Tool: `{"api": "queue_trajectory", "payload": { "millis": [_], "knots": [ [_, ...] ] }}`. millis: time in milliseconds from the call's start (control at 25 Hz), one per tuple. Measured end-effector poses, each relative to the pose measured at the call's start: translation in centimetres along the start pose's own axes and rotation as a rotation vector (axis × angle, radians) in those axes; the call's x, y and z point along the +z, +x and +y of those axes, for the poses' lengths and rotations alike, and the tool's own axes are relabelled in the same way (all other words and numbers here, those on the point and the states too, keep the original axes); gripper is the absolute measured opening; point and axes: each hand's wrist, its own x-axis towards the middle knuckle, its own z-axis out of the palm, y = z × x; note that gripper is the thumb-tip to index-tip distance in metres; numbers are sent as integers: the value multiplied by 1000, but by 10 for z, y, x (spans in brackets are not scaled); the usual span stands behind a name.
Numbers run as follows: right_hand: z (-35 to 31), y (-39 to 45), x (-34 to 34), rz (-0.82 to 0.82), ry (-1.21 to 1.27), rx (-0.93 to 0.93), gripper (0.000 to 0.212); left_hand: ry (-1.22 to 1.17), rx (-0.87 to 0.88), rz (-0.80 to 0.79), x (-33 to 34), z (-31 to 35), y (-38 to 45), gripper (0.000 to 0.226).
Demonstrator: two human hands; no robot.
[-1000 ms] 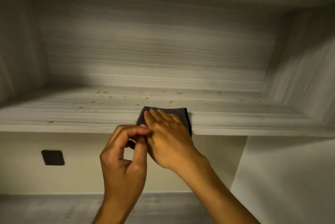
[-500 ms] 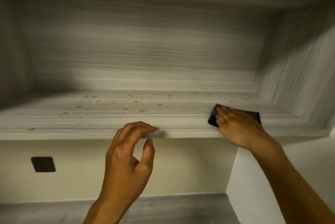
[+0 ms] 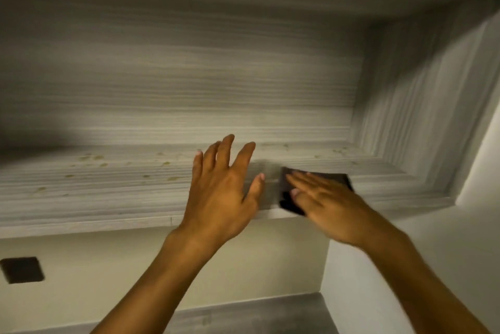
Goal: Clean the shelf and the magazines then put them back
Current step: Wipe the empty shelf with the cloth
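I was mid-wipe on the shelf (image 3: pixel 108 193), right hand (image 3: pixel 328 205) pressing the dark cloth (image 3: pixel 288 198) flat-fingered, left hand (image 3: pixel 224 193) spread and holding nothing; the specks (image 3: pixel 94 158) left of the cloth looked next.

From my feed I see two bare forearms coming up from the bottom of the frame, uncovered from wrist to where the picture cuts them off; no sleeve edge shows anywhere along them. The left hand (image 3: pixel 220 193) is bare: I make out no ring, no watch, no band at the wrist, and its nails look short and plain, the thumbnail and little-finger nail showing pale. The right hand (image 3: pixel 328 206) is bare too, with no jewellery or strap that I can see, though it is motion-blurred, so I cannot judge finer marks on it.
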Motion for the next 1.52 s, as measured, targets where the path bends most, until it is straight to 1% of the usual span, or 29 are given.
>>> {"api": "queue_trajectory", "payload": {
  "millis": [80, 160, 240, 320, 440, 520, 600, 680, 840, 960, 1160, 1240, 1360, 1440, 1520],
  "knots": [
    [50, 6, -10, -24, -27, 92, 50, 142, 2, -97, 7, -6, 12, 70],
    [88, 10, -23, -88, 25, 284, 50, 183, -34, -183, 11, -10, 14, 72],
    [106, 12, -29, -146, 30, 393, 54, 187, -57, -191, 15, -10, 11, 71],
    [99, 15, -26, -154, -55, 378, 54, 209, -46, -158, 14, -8, 8, 71],
    [56, 15, -18, -146, -145, 199, 52, 196, -44, -163, 14, -9, 10, 71],
    [28, 9, -13, -162, -115, 78, 52, 200, -37, -168, 14, -9, 10, 74],
    [20, 5, -12, -191, -26, 10, 52, 195, -48, -177, 16, -9, 9, 75],
    [35, 9, -16, -225, 58, 34, 52, 184, -52, -196, 16, -7, 11, 76],
    [93, 44, -27, -211, 134, 256, 54, 188, -46, -211, 15, -4, 9, 76],
    [128, 77, -33, -254, 149, 335, 56, 179, -50, -203, 16, -4, 9, 75],
    [134, 102, -28, -226, 121, 345, 58, 182, -62, -201, 12, -7, 10, 76],
    [129, 94, -26, -240, 144, 314, 59, 191, -62, -211, 12, -7, 10, 76],
    [123, 62, -24, -248, 194, 203, 55, 191, -63, -212, 14, -7, 10, 75],
    [120, 48, -25, -264, 234, 179, 53, 182, -71, -217, 15, -5, 10, 72],
    [127, 53, -27, -284, 251, 172, 52, 186, -72, -202, 16, -3, 12, 68]
  ]
}}
